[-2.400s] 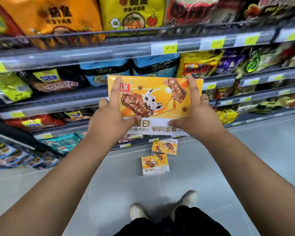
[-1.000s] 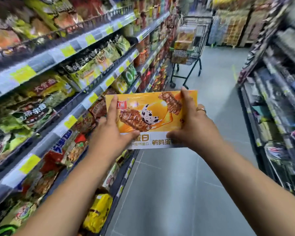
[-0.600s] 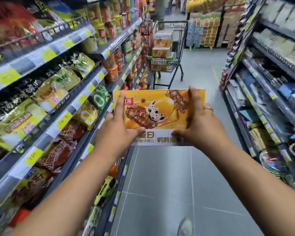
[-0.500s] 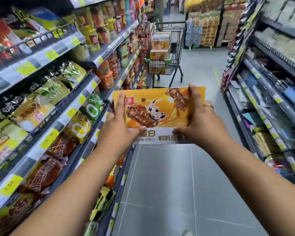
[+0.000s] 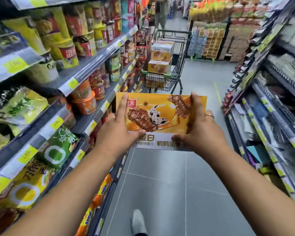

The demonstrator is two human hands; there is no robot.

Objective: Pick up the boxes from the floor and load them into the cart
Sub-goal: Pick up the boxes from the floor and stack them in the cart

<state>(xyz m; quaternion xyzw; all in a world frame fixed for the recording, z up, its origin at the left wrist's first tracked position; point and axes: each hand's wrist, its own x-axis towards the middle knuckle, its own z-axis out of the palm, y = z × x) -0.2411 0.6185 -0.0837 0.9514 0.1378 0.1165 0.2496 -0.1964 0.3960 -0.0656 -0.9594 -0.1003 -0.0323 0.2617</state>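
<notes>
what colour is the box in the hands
The box is orange-yellow with a white band along its near edge; the head view shows it best.

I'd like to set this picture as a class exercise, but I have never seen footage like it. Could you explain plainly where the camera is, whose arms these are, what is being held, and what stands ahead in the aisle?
There is no machine here. A person wears a wide-angle camera on the head, so the view looks forward and down over that person's own arms. The place is a shop aisle with stocked shelves on both sides.

The left hand and the right hand each grip one end of a flat orange snack box, with the thumbs on its front face.

Further ahead, beside the left-hand shelves, stands a wire cart. Similar boxes are already stacked in it.

The floor is grey tile, and one shoe shows at the bottom edge.
</notes>
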